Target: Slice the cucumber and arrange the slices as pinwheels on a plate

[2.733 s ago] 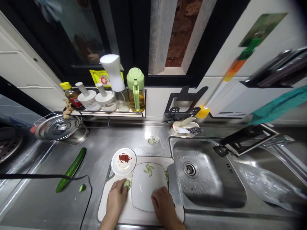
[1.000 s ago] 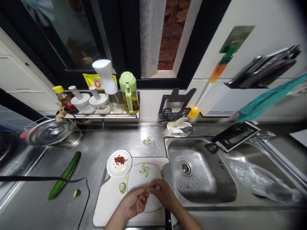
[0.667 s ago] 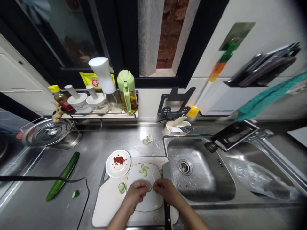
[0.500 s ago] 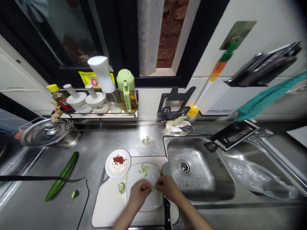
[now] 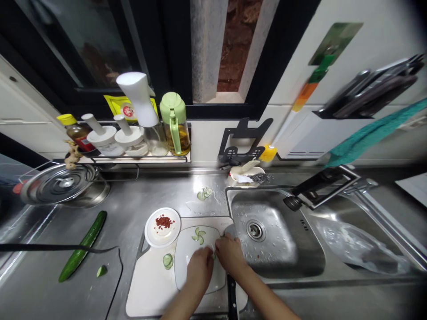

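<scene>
My left hand (image 5: 200, 265) is closed over the right part of a white square plate (image 5: 183, 262), its fingertips around something I cannot make out. Close beside it, my right hand (image 5: 231, 254) is closed at the plate's right edge, near a bit of green. Curved cucumber pieces (image 5: 199, 235) form a pinwheel at the plate's top. The plate rests on a white cutting board (image 5: 147, 289). Round cucumber slices (image 5: 167, 261) lie left of the plate. A black-handled knife (image 5: 232, 295) lies under my right forearm.
A small dish (image 5: 151, 229) holds red bits. A whole cucumber (image 5: 83, 246) and a cut end (image 5: 102, 270) lie left, near a black cable (image 5: 120, 271). Cucumber scraps (image 5: 204, 193) sit behind the board. The sink (image 5: 276, 240) is right; a bottle shelf (image 5: 160, 158) stands behind.
My left hand has turned more upright and shifted slightly right. My right hand has moved a little up, towards the plate's upper right edge. The view has shifted slightly.
</scene>
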Tool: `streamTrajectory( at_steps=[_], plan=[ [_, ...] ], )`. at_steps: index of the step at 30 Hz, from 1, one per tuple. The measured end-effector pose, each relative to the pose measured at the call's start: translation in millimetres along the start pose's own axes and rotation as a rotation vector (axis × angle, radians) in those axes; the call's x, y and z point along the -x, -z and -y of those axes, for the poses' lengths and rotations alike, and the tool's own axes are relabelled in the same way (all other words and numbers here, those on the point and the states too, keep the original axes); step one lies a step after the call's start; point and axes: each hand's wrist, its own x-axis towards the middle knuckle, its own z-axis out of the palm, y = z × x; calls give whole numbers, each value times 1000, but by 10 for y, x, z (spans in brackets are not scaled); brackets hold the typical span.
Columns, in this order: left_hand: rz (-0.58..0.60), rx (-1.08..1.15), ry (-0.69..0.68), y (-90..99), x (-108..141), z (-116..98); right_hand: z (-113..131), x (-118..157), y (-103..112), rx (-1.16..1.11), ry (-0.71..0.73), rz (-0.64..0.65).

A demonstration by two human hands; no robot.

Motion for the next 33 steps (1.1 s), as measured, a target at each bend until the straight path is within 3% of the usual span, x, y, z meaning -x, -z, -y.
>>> streamTrajectory(
  at_steps=[5, 12, 20, 23, 33],
  plan=[
    [-82, 9, -89, -78, 23, 81, -46, 48, -64, 19, 30, -59],
    [-72, -103, -222, -153, 19, 142, -104, 248, -179, 19, 34, -128],
    [-87, -114, -274, -177, 35, 185, -94, 576, -892, 120, 56, -497],
    [-99, -62, -292, -183, 50, 204, -65, 603, -1025, 189, 52, -492],
    [-126, 65, -257, -190, 52, 193, -7, 593, -1022, 253, 26, -425]
  ],
)
